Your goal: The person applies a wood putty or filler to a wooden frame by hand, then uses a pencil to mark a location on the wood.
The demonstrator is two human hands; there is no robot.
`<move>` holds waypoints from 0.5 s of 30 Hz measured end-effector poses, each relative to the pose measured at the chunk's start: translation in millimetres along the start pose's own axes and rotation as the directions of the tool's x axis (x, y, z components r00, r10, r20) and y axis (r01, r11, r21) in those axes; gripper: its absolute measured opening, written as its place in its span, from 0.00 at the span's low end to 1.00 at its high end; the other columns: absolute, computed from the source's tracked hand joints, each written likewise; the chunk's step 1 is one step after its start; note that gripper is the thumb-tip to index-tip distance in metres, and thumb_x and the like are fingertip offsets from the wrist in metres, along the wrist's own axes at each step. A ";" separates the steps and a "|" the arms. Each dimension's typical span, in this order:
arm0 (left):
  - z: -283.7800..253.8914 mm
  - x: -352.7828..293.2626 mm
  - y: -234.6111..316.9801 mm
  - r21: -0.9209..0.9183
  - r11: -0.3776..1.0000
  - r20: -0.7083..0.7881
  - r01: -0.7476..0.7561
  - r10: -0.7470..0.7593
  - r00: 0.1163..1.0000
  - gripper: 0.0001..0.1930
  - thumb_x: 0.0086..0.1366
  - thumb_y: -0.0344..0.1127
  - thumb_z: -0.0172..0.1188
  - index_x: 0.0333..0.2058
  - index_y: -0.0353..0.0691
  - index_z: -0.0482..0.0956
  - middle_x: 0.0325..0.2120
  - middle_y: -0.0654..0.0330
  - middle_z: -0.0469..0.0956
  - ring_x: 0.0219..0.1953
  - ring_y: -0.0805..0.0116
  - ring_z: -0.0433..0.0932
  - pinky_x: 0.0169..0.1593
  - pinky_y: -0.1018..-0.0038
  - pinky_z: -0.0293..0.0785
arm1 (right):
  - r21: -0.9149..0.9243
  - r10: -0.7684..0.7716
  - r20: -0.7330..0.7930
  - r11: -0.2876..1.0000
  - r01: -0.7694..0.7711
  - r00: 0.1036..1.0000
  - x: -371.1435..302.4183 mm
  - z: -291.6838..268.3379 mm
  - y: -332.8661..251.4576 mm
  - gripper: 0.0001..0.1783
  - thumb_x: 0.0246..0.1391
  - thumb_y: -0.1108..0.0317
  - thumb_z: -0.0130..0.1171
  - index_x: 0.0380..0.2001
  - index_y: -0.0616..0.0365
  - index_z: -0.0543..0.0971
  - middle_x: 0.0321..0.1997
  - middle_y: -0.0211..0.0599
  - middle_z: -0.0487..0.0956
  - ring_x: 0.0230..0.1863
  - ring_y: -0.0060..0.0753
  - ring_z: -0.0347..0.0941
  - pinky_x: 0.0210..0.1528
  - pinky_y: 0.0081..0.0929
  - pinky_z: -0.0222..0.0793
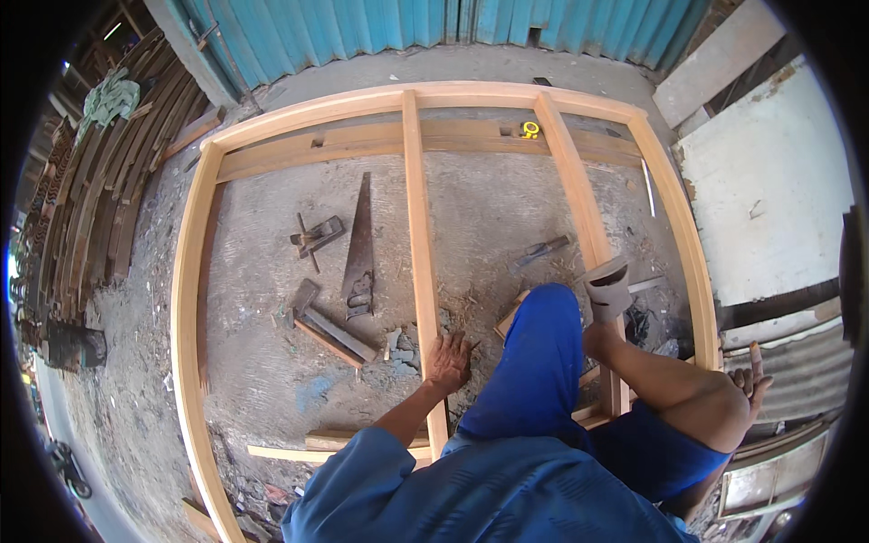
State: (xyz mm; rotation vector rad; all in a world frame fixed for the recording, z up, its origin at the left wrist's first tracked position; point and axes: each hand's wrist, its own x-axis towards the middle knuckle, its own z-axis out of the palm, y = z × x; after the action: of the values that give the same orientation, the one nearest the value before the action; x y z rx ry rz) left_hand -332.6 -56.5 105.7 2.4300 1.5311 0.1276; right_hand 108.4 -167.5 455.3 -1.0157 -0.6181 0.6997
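A large pale wooden frame [188,290] with two inner bars lies in front of me. My left hand [448,362] is closed over the near part of its middle bar [416,217]. Out at the right, my right hand [751,387] is beside my bent knee, fingers partly curled. Something slim and pale with an orange tip sticks up there; I cannot make out whether it is held or is a finger. My sandalled foot [611,291] rests on the right inner bar [572,181]. Inside the frame lie a handsaw [360,240], a long wooden hand plane [333,333] and a smaller plane [319,235].
A chisel-like tool [546,249] lies left of the right inner bar. On a mortised plank [362,140] at the far side sits a yellow tape measure [529,130]. Stacked timber [118,190] stands left, a blue corrugated door [362,32] behind, a white panel [765,190] right.
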 end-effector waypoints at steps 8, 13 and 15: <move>12.3 -1.8 -5.7 -0.089 0.995 -0.192 -0.040 0.023 0.981 0.15 0.66 0.35 0.51 0.47 0.33 0.75 0.57 0.47 0.73 0.61 0.49 0.69 0.65 0.53 0.59 | 0.092 0.068 0.154 0.992 -0.083 0.986 24.0 17.5 21.5 0.45 0.65 0.43 0.56 0.72 0.64 0.56 0.29 0.20 0.62 0.29 0.14 0.62 0.37 0.14 0.65; 14.2 -0.5 0.2 -0.104 0.993 -0.219 -0.048 0.024 0.975 0.13 0.65 0.34 0.52 0.44 0.34 0.75 0.55 0.46 0.74 0.58 0.48 0.69 0.62 0.53 0.61 | 0.097 0.120 0.204 0.985 -0.142 0.972 37.2 -7.7 35.6 0.41 0.67 0.43 0.54 0.71 0.61 0.60 0.29 0.19 0.63 0.31 0.15 0.63 0.40 0.18 0.66; 15.8 -2.6 -5.0 -0.060 0.997 -0.222 -0.057 0.042 0.974 0.12 0.66 0.34 0.51 0.43 0.34 0.75 0.55 0.47 0.74 0.58 0.48 0.69 0.61 0.53 0.61 | 0.052 0.122 0.200 0.990 -0.135 0.972 49.6 -17.0 54.1 0.41 0.66 0.41 0.54 0.70 0.60 0.62 0.29 0.19 0.61 0.31 0.16 0.62 0.41 0.21 0.66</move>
State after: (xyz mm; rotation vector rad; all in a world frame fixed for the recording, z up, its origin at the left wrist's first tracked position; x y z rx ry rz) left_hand -334.7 -59.5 89.3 2.4707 1.5267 0.4648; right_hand 139.7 -119.7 406.3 -0.9385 -0.7007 0.9369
